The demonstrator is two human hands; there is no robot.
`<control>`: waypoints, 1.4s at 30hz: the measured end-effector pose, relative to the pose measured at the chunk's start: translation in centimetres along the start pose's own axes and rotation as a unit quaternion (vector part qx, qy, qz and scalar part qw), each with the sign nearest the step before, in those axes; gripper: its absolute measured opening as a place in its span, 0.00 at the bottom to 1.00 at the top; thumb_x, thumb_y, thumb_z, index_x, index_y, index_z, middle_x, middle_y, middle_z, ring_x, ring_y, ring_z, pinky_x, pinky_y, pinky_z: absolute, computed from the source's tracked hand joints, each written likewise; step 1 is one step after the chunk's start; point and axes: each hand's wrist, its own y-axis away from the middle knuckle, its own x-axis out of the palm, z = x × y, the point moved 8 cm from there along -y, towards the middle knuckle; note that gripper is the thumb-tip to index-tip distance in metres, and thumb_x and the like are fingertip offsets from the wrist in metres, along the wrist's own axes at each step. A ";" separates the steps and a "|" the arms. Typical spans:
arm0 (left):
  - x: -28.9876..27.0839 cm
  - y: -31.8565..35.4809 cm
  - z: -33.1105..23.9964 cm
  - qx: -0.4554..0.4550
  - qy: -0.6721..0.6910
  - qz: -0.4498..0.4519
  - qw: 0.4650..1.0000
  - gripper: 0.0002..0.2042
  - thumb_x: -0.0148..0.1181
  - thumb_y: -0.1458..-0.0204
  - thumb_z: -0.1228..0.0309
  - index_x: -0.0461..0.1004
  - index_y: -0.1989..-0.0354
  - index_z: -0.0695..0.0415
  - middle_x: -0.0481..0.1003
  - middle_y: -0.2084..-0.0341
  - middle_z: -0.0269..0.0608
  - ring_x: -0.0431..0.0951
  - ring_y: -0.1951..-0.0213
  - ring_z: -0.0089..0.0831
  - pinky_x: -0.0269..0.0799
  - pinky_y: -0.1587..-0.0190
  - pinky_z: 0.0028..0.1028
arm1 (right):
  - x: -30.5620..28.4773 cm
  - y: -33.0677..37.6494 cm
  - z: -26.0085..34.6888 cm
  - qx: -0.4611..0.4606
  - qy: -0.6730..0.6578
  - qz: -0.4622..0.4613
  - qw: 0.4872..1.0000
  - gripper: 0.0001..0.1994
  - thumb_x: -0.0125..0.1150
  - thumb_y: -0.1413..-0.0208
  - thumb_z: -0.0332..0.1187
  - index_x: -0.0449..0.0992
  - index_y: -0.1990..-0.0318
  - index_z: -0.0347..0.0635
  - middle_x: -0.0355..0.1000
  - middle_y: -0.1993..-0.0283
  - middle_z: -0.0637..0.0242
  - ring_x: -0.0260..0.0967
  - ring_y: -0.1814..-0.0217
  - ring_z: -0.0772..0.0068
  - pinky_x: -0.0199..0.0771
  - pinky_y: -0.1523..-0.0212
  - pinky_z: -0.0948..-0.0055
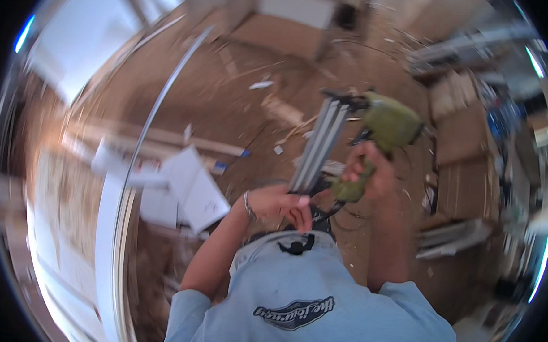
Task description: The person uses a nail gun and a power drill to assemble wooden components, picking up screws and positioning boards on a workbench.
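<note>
A green air nail gun (391, 122) is in front of my body, its black nose toward the far left. My right hand (371, 171) is wrapped round its grip. The long silver magazine (320, 145) slants down from the nose toward my left hand (282, 207). That hand is beside the magazine's lower end, its fingers curled. Whatever is between those fingers is hidden and blurred. A black cord or strap (297, 243) lies at the waist of my light blue shirt (323, 297).
White panels (192, 188) and long wood strips (182, 140) lie at the left. A thin metal strip (167, 88) stands near them. Wood scraps (283, 111) litter the brown floor. Cardboard boxes (468, 187) are stacked at the right, beside a blue plastic-wrapped bundle (505, 118).
</note>
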 end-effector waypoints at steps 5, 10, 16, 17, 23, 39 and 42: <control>-5.2 -18.9 0.8 -0.062 0.045 -0.020 0.997 0.37 0.61 0.44 0.52 0.55 0.32 0.61 0.75 0.56 0.47 0.77 0.56 0.40 0.75 0.54 0.42 | -19.5 0.8 1.6 -0.071 -0.133 -0.210 0.966 0.12 0.56 0.37 0.42 0.67 0.68 0.44 0.62 0.80 0.69 0.65 0.81 0.70 0.72 0.72 0.62; -8.2 -19.9 5.5 -0.266 0.129 0.087 0.951 0.38 0.63 0.46 0.60 0.53 0.29 0.59 0.74 0.62 0.45 0.75 0.63 0.28 0.74 0.56 0.34 | -25.2 2.4 -11.5 -0.064 -0.238 -0.295 0.923 0.12 0.56 0.37 0.39 0.67 0.70 0.43 0.61 0.83 0.69 0.63 0.83 0.73 0.71 0.75 0.66; -19.2 -1.6 10.3 -0.328 0.000 0.096 0.940 0.37 0.65 0.49 0.71 0.56 0.30 0.59 0.71 0.72 0.35 0.72 0.66 0.25 0.71 0.55 0.31 | -12.0 1.0 -31.1 -0.122 -0.250 -0.347 0.896 0.10 0.54 0.39 0.36 0.68 0.72 0.43 0.62 0.83 0.70 0.63 0.83 0.74 0.71 0.76 0.68; -21.3 5.1 11.1 -0.346 0.002 0.060 0.936 0.38 0.65 0.50 0.71 0.55 0.30 0.60 0.72 0.69 0.36 0.73 0.66 0.25 0.71 0.55 0.29 | -8.4 1.0 -36.9 -0.111 -0.290 -0.367 0.877 0.10 0.54 0.39 0.36 0.68 0.71 0.44 0.62 0.83 0.71 0.63 0.83 0.74 0.71 0.76 0.68; -45.0 18.0 12.2 -0.434 -0.127 -0.029 0.892 0.29 0.64 0.45 0.64 0.65 0.36 0.63 0.79 0.58 0.40 0.75 0.63 0.23 0.71 0.52 0.26 | -9.2 -8.0 -58.9 -0.164 -0.444 -0.473 0.744 0.09 0.54 0.39 0.39 0.71 0.66 0.44 0.61 0.84 0.71 0.61 0.83 0.74 0.69 0.75 0.67; -95.4 -53.3 -15.6 -0.310 -0.565 -0.137 0.752 0.23 0.59 0.39 0.63 0.69 0.39 0.63 0.75 0.47 0.46 0.73 0.45 0.31 0.70 0.43 0.30 | -68.4 -44.6 -38.1 0.102 0.175 -0.556 0.806 0.23 0.72 0.49 0.47 0.78 0.53 0.37 0.79 0.57 0.63 0.76 0.56 0.64 0.76 0.55 0.64; -107.0 -59.6 -23.4 -0.193 -0.589 -0.318 0.717 0.20 0.57 0.38 0.66 0.70 0.41 0.64 0.76 0.50 0.43 0.76 0.51 0.29 0.73 0.47 0.29 | -82.6 -55.0 -41.2 -0.021 -0.101 -0.496 0.862 0.22 0.72 0.51 0.42 0.78 0.54 0.36 0.79 0.58 0.62 0.77 0.61 0.59 0.76 0.59 0.61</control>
